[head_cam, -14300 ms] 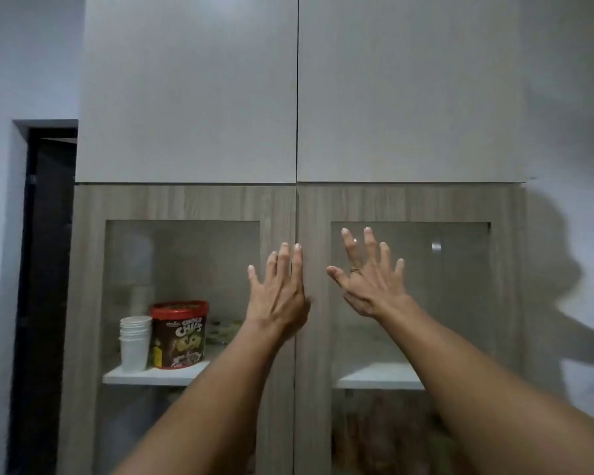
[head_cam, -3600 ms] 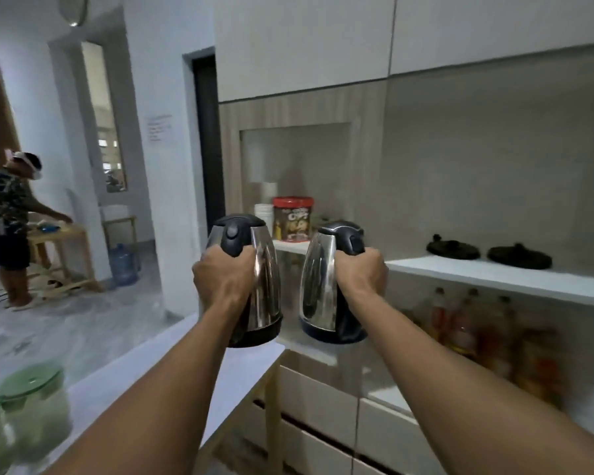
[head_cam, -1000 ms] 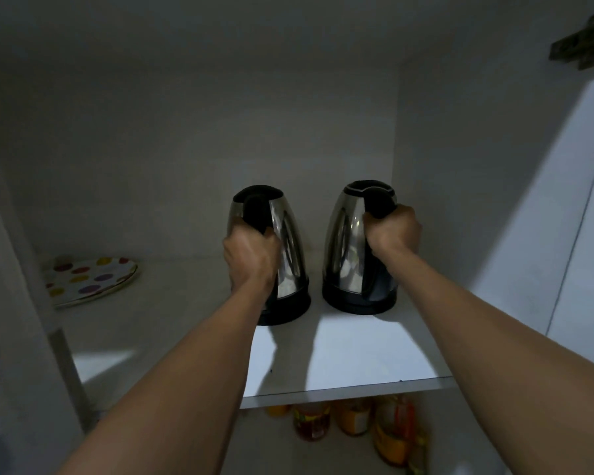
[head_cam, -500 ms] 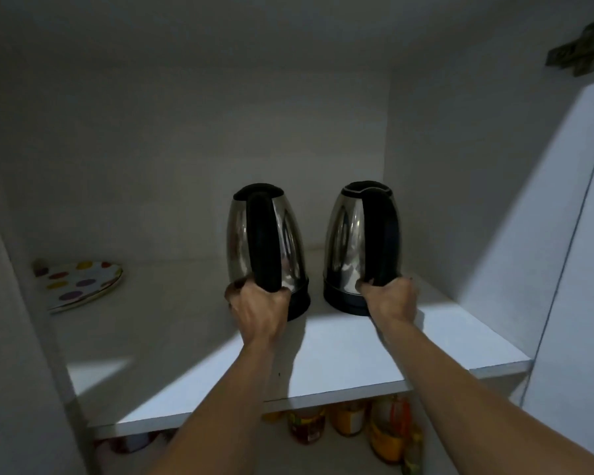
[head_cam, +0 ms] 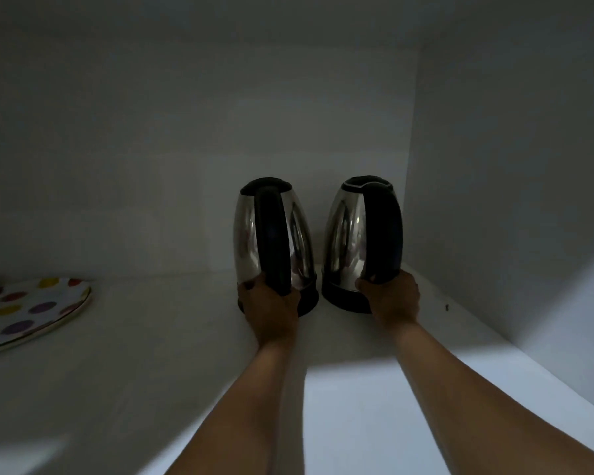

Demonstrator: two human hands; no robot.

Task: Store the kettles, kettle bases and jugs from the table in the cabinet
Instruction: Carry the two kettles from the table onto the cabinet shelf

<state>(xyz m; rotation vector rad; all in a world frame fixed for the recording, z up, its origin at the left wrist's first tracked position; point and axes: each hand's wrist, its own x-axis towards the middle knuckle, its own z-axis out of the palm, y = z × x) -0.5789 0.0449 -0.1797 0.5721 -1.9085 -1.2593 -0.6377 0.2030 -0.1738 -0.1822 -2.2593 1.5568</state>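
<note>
Two steel kettles with black handles and black bottoms stand upright side by side deep on the white cabinet shelf [head_cam: 172,337], near the back wall. My left hand [head_cam: 270,305] wraps the lower end of the left kettle [head_cam: 246,234]'s handle. My right hand [head_cam: 390,296] presses against the foot of the right kettle [head_cam: 343,231], fingers around the bottom of its handle. The right kettle sits close to the right side wall. Both handles face me.
A plate with coloured dots [head_cam: 24,310] lies at the shelf's left side. The cabinet's right wall [head_cam: 511,200] rises close beside the right kettle. The back wall is in shadow.
Both kettles have slid further back on the shelf toward the rear wall. My hands stay low on the handles, and the view has moved deeper into the cabinet.
</note>
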